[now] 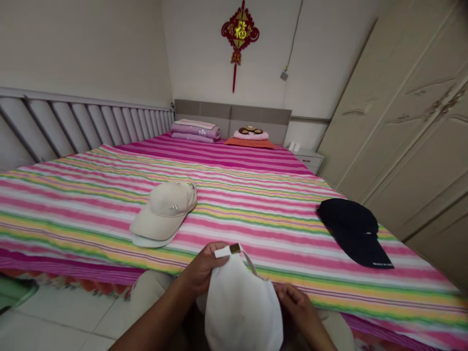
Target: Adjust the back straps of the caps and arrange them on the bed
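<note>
A white baseball cap [243, 307] is held low in front of me, its back strap and brass-coloured buckle [235, 248] turned up and away. My left hand [204, 268] pinches the cap beside the loose strap end, thumb on the outside. At the cap's right edge, the curled fingers of my right hand [296, 304] grip the rim; their tips are partly hidden. Ahead to the left, a beige cap [164, 207] lies on the bed with its brim toward me. A dark navy cap [349, 222] rests on the right, brim pointing to the lower right.
A striped sheet [248, 195] covers the bed. Folded purple bedding [193, 131] and a pink-and-orange stack [250, 139] sit by the headboard [256, 119]. A slatted rail [109, 122] borders the left side; a wardrobe [409, 107] and a nightstand [309, 158] stand right.
</note>
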A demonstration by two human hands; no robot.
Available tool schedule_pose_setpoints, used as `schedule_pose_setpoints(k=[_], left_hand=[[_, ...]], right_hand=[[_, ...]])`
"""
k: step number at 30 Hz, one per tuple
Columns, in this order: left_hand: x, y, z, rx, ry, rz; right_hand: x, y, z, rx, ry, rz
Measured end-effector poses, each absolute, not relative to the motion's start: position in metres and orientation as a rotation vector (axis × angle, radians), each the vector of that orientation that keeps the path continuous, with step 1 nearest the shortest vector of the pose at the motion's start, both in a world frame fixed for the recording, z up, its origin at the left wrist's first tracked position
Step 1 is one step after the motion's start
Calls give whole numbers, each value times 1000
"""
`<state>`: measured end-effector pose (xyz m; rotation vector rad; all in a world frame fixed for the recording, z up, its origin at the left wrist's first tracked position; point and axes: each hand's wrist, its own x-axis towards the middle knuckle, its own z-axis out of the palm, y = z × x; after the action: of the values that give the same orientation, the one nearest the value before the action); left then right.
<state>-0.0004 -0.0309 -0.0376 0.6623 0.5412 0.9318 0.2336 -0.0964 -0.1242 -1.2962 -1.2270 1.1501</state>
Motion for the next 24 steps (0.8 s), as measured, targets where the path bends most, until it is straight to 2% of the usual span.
schedule_pose_setpoints(k=[4,7,14,21,24], left_hand=[[9,-36,-39,844,566,779],[12,-38,-36,940,611,748],[7,-40,-31,1041,536,660],[5,-38,-34,1013,553,619],[3,-37,-21,1244,613,548]], right_hand=[[221,-87,-52,-1291,-1368,966],[198,-85,-21,-1161,-1544,1012],[177,-82,-25,-1048,-1275,1445],[177,-85,-17,-1057,-1212,1399],[177,-84,-17,-1084,-1254,1364]])
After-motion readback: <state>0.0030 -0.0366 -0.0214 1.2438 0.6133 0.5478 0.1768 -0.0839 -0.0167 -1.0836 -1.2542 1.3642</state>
